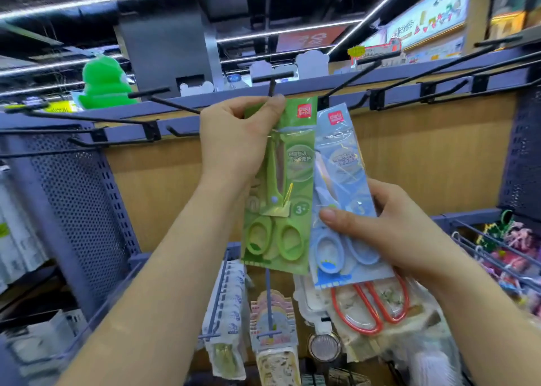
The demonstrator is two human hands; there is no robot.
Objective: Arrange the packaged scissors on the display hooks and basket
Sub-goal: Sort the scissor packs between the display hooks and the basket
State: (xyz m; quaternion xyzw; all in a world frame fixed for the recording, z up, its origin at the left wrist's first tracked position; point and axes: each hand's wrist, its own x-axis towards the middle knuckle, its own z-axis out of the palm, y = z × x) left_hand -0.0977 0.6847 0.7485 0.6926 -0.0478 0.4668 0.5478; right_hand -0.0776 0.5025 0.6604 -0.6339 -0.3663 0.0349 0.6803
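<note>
The green scissors pack point(279, 186) was held upright before the wooden back panel point(424, 157), its top edge pinched between the thumb and curled fingers of the left hand point(234, 135). That top edge was placed at the tip of a black display hook point(273, 78) projecting from the blue rail point(111, 113) along the panel's upper edge. Whether the pack's hole sat on the hook could not be told, since it was covered by the fingers.

Just to the right, with its left edge meeting the green pack's right edge, a blue scissors pack point(344, 198) was gripped at its lower half by the right hand point(392, 233). The thumb was pressed across the front and the fingers were curled behind. Red-handled scissors point(377, 306) in a clear pack were seen below its bottom edge; whether they were held in the same hand could not be told.

More black hooks were ranged along the rail. A wire basket point(480, 239) of colourful goods was seen at the panel's lower right corner, and packaged goods point(228, 298) were hung on lower hooks beneath the hands.
</note>
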